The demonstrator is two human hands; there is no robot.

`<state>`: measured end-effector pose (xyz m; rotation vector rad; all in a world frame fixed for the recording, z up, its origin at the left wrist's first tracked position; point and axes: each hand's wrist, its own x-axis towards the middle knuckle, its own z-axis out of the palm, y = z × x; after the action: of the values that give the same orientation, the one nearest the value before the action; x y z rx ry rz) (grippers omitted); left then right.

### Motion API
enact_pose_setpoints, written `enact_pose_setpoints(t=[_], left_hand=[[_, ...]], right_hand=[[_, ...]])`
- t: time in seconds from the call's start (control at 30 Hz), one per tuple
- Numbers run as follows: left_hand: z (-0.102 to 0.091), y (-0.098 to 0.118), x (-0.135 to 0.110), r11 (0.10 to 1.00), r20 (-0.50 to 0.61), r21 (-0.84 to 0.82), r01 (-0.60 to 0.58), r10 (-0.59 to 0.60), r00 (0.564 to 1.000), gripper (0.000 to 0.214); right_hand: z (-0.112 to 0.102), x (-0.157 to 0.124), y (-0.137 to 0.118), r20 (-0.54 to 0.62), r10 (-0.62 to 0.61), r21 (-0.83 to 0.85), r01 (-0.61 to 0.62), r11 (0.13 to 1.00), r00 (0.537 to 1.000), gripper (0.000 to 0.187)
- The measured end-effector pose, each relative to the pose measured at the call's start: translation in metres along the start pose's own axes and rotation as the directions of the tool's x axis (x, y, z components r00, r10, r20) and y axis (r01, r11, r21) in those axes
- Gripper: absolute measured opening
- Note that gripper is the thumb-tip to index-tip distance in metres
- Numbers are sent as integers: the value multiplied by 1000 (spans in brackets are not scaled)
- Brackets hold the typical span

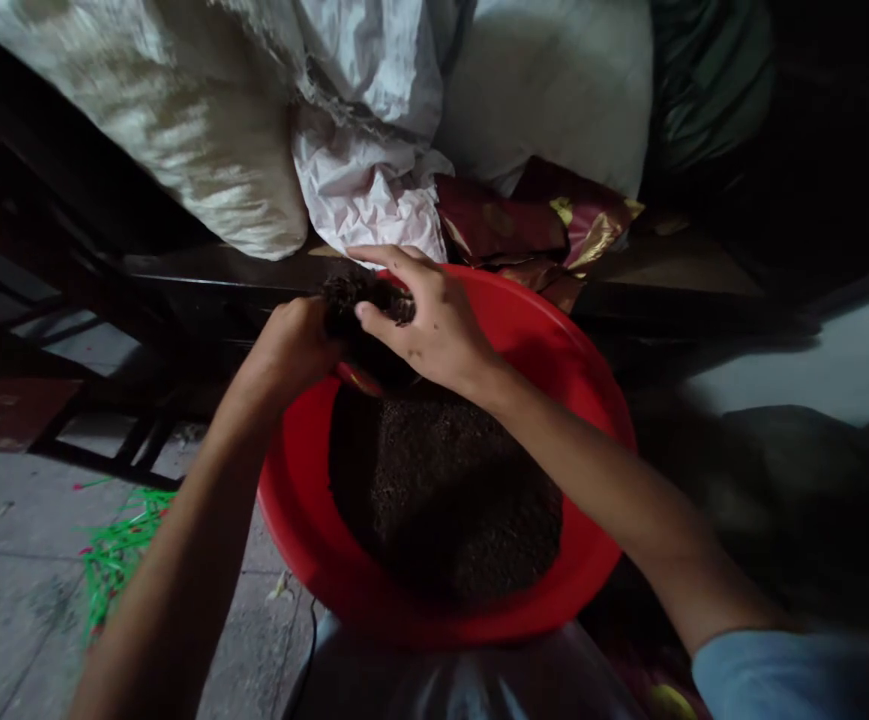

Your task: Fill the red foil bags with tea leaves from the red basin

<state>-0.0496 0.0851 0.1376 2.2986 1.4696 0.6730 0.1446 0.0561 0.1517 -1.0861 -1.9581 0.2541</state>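
My left hand [300,345] is closed at the far left rim of a red plastic basin, on what looks like a dark red bag [359,378]; most of the bag is in shadow. Dark, shredded, leaf-like material [344,290] sits between my two hands, at the top of the bag. My right hand [434,320] curves over it from the right, thumb and forefinger apart, with dark bits by the palm; its other fingers are partly hidden. Below lies more of the same dark loose material [464,490] in the basin [599,420].
White woven sacks [224,170] lean behind the basin on a dark ledge [194,270]. Crumpled maroon and gold packets [509,215] lie at the far rim. Dark wooden furniture [36,250] stands left. Green sticks with red tips [115,550] are scattered on the floor [21,600].
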Motion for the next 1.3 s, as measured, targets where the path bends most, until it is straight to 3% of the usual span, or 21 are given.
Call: enact_pose_setpoints(t=[0.1,0.23,0.4,0.47,0.57,0.63,0.7,0.83,0.97,1.1,1.2,1.3], left_hand=[[-1,-7,-1,997,-22,47,63,-62,998,22],[1,-12,-16,998,-75,-67,-6,1,997,37],[-4,-30,-43,978,109,-132,-164,179,978,35],[-6,-38,-50,958,195,-94,-269,283,939,32],[-5,-42,-58,893,238,23,-450,432,870,31],[1,-39,-61,860,148,99,-501,485,862,29],[12,-32,-59,877,0,90,-473,475,880,28],[36,-14,-45,902,-245,-20,-431,413,877,19],[51,4,-33,909,-361,-38,-416,375,854,13],[68,8,-28,916,-292,-110,-385,341,894,29],[79,1,-23,883,-222,-58,-465,443,869,15],[85,-4,-18,875,-245,-15,-483,465,851,16]], right_hand=[[-12,-27,21,49,-13,-103,18,995,999,51],[-20,-67,58,310,18,-190,43,981,951,37],[-24,-84,85,431,-137,-266,271,925,892,38],[-26,-86,90,419,-155,-306,299,904,895,30],[-29,-90,92,307,-189,-313,286,905,933,36],[-33,-92,92,184,-213,-282,259,924,960,38],[-41,-94,94,93,-188,-235,205,950,978,38],[-65,-94,103,82,-57,-179,70,981,995,32],[-85,-100,96,52,-45,-169,53,984,998,26],[-78,-110,85,98,-9,-172,25,985,995,39],[-72,-116,90,153,40,-272,3,962,987,19],[-71,-119,97,167,62,-317,-6,948,984,16]])
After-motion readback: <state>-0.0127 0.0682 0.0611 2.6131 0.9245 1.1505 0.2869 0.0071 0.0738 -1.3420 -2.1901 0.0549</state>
